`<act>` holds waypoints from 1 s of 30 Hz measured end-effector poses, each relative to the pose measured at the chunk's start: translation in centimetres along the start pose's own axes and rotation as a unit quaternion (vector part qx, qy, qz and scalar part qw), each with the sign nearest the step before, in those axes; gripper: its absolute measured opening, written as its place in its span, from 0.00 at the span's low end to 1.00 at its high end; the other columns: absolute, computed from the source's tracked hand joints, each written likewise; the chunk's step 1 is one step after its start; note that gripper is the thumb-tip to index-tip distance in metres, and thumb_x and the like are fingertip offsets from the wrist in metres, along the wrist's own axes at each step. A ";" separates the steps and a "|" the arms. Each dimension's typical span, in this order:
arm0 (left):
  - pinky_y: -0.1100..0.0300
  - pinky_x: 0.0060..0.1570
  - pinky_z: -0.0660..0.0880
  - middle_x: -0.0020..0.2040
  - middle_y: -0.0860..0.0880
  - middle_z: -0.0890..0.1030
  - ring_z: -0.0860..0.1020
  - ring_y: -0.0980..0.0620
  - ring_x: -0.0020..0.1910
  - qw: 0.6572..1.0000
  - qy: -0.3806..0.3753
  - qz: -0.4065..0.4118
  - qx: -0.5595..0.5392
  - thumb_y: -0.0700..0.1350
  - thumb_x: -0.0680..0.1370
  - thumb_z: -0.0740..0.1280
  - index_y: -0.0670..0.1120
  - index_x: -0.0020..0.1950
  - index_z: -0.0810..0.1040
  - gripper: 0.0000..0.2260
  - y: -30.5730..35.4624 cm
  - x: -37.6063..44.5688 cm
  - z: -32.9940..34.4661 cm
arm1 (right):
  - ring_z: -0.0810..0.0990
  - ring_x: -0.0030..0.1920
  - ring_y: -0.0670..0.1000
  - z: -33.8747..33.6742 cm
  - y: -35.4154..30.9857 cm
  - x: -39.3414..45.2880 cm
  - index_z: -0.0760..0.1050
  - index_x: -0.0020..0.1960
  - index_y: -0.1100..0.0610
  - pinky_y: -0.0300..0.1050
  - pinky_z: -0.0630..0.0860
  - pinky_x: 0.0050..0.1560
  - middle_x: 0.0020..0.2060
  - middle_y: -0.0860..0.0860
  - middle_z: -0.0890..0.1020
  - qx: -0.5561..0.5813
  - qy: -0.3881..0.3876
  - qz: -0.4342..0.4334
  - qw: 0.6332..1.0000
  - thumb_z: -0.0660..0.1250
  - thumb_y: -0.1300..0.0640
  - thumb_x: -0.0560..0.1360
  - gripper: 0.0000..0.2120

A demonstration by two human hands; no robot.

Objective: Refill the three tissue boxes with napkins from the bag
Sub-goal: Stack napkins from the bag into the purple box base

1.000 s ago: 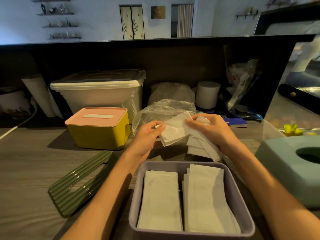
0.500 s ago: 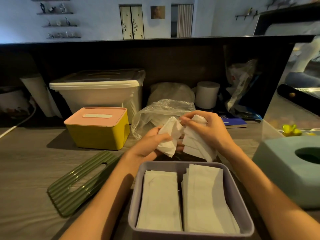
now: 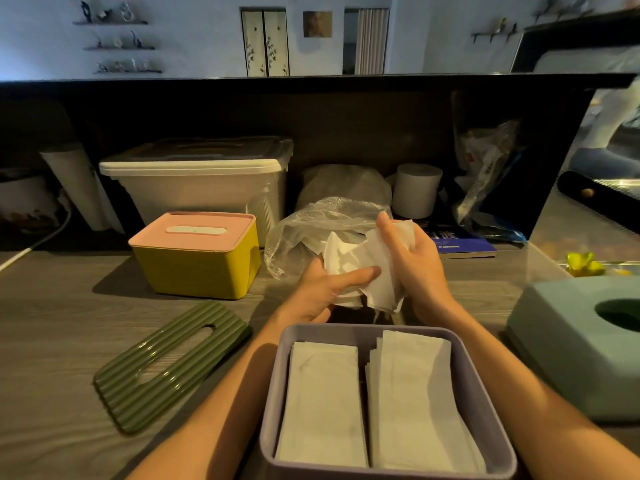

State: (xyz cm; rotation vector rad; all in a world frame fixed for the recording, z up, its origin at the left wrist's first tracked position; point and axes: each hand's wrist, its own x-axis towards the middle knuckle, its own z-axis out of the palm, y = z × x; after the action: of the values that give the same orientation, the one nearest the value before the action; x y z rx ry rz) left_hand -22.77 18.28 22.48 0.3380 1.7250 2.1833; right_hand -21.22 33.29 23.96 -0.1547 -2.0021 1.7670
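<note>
White napkins (image 3: 360,268) are gripped by both hands above the far rim of the lavender box (image 3: 273,403): left hand (image 3: 323,292) curled beneath, right hand (image 3: 412,261) wrapped around. Bag (image 3: 298,237) lies just behind. Open counter (image 3: 62,341) is seen left, past the green lid (image 3: 173,362).

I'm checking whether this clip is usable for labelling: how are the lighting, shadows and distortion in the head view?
Head view: dim warm light; the forearms cast soft shadows on the table; the shelf recess behind the white bin is nearly black; wide-angle bending curves the blue tissue box at the edge; the hands and napkins stay sharp.
</note>
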 end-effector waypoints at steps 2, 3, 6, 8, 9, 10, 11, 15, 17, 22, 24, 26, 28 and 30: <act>0.54 0.51 0.83 0.59 0.42 0.84 0.84 0.46 0.56 0.999 0.048 0.016 -0.017 0.34 0.73 0.75 0.44 0.66 0.75 0.23 0.0 0.3 -0.3 | 0.79 0.56 0.46 -0.1 0.0 0.1 0.71 0.68 0.48 0.39 0.77 0.45 0.59 0.46 0.79 -0.020 -0.044 0.017 0.999 0.67 0.38 0.78 0.23; 0.55 0.50 0.83 0.58 0.43 0.84 0.84 0.47 0.56 0.997 0.066 0.026 -0.025 0.33 0.73 0.75 0.45 0.65 0.75 0.23 0.1 0.5 -0.4 | 0.79 0.57 0.46 -0.3 0.1 0.1 0.70 0.70 0.48 0.38 0.76 0.45 0.60 0.46 0.78 -0.025 -0.063 0.022 0.997 0.68 0.40 0.78 0.24; 0.59 0.49 0.82 0.56 0.48 0.83 0.82 0.53 0.54 0.993 0.097 0.057 -0.023 0.34 0.73 0.76 0.48 0.64 0.75 0.23 0.3 0.8 -0.7 | 0.77 0.58 0.47 -0.5 0.3 0.2 0.66 0.73 0.48 0.39 0.76 0.46 0.62 0.46 0.75 -0.016 -0.088 0.033 0.995 0.69 0.48 0.79 0.25; 0.62 0.47 0.81 0.53 0.53 0.83 0.81 0.58 0.52 0.990 0.117 0.077 -0.009 0.35 0.72 0.76 0.52 0.60 0.75 0.22 0.3 0.8 -0.7 | 0.76 0.58 0.48 -0.3 0.4 0.1 0.63 0.74 0.49 0.38 0.75 0.44 0.63 0.46 0.73 -0.020 -0.068 0.037 0.997 0.70 0.51 0.79 0.27; 0.62 0.47 0.81 0.54 0.54 0.82 0.80 0.58 0.53 0.988 0.127 0.083 -0.003 0.35 0.72 0.76 0.53 0.61 0.74 0.23 0.3 0.7 -0.7 | 0.74 0.58 0.48 -0.1 0.4 0.1 0.63 0.74 0.48 0.37 0.74 0.43 0.62 0.46 0.72 -0.022 -0.053 0.041 0.998 0.71 0.51 0.79 0.28; 0.60 0.49 0.80 0.55 0.54 0.82 0.80 0.57 0.54 0.987 0.134 0.087 0.003 0.37 0.72 0.77 0.52 0.62 0.73 0.24 0.3 0.6 -0.6 | 0.74 0.57 0.48 0.1 0.4 0.0 0.63 0.73 0.48 0.36 0.73 0.42 0.61 0.46 0.71 -0.021 -0.037 0.050 0.998 0.72 0.51 0.78 0.28; 0.58 0.51 0.80 0.56 0.53 0.81 0.80 0.55 0.57 0.986 0.141 0.093 0.010 0.38 0.73 0.77 0.52 0.64 0.73 0.24 0.2 0.6 -0.6 | 0.74 0.55 0.47 0.2 0.4 0.0 0.63 0.70 0.48 0.36 0.71 0.40 0.59 0.46 0.71 -0.019 -0.025 0.064 0.997 0.73 0.50 0.77 0.27; 0.55 0.54 0.81 0.57 0.53 0.81 0.80 0.55 0.57 0.982 0.153 0.104 0.032 0.41 0.73 0.78 0.51 0.66 0.72 0.25 0.4 0.4 -0.6 | 0.79 0.53 0.47 -0.3 0.1 0.2 0.70 0.69 0.50 0.42 0.77 0.45 0.58 0.46 0.79 0.017 -0.098 0.122 0.988 0.74 0.46 0.76 0.25; 0.57 0.53 0.80 0.55 0.54 0.81 0.80 0.57 0.55 0.981 0.152 0.107 0.050 0.40 0.74 0.77 0.52 0.65 0.72 0.24 0.6 0.3 -0.6 | 0.82 0.55 0.49 -0.6 0.0 0.1 0.74 0.70 0.52 0.45 0.80 0.49 0.57 0.46 0.83 0.028 -0.144 0.123 0.981 0.73 0.47 0.77 0.24; 0.55 0.54 0.81 0.59 0.51 0.84 0.82 0.52 0.57 0.984 0.160 0.064 -0.040 0.48 0.79 0.71 0.54 0.63 0.76 0.13 1.4 0.0 -0.8 | 0.83 0.54 0.48 -1.5 -0.9 0.0 0.76 0.67 0.51 0.44 0.81 0.47 0.55 0.45 0.84 0.037 -0.154 0.092 0.983 0.73 0.50 0.77 0.20; 0.56 0.49 0.81 0.57 0.50 0.84 0.83 0.51 0.55 0.979 0.183 0.035 -0.081 0.50 0.82 0.67 0.52 0.66 0.76 0.13 1.6 0.0 -0.9 | 0.82 0.56 0.50 -1.9 -1.3 0.1 0.75 0.68 0.50 0.50 0.82 0.53 0.58 0.47 0.82 0.044 -0.155 0.080 0.984 0.74 0.50 0.76 0.22; 0.54 0.46 0.80 0.52 0.48 0.84 0.83 0.49 0.51 0.973 0.191 -0.006 -0.127 0.50 0.83 0.65 0.48 0.65 0.76 0.12 1.8 0.0 -1.0 | 0.82 0.57 0.51 -2.2 -1.8 -0.1 0.74 0.68 0.48 0.53 0.83 0.56 0.59 0.47 0.82 0.053 -0.176 0.070 0.981 0.75 0.49 0.73 0.25; 0.51 0.44 0.79 0.49 0.45 0.83 0.81 0.46 0.49 0.966 0.182 -0.044 -0.178 0.49 0.82 0.66 0.46 0.62 0.76 0.11 2.1 -0.2 -0.9 | 0.84 0.56 0.52 -2.4 -2.0 -0.1 0.74 0.66 0.46 0.50 0.84 0.52 0.56 0.46 0.84 0.062 -0.217 0.071 0.972 0.74 0.48 0.71 0.24; 0.51 0.41 0.78 0.47 0.42 0.82 0.80 0.45 0.45 0.959 0.175 -0.072 -0.210 0.47 0.81 0.68 0.43 0.61 0.76 0.11 2.6 -0.7 -0.6 | 0.86 0.51 0.48 -2.6 -2.3 -0.3 0.75 0.62 0.44 0.44 0.84 0.45 0.49 0.44 0.86 0.063 -0.252 0.076 0.963 0.73 0.52 0.74 0.18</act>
State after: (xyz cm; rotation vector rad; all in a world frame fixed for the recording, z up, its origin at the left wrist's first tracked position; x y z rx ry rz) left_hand -22.63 16.91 24.84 -0.2873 1.3277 2.5270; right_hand -19.41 35.18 26.27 0.2110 -2.2540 2.1959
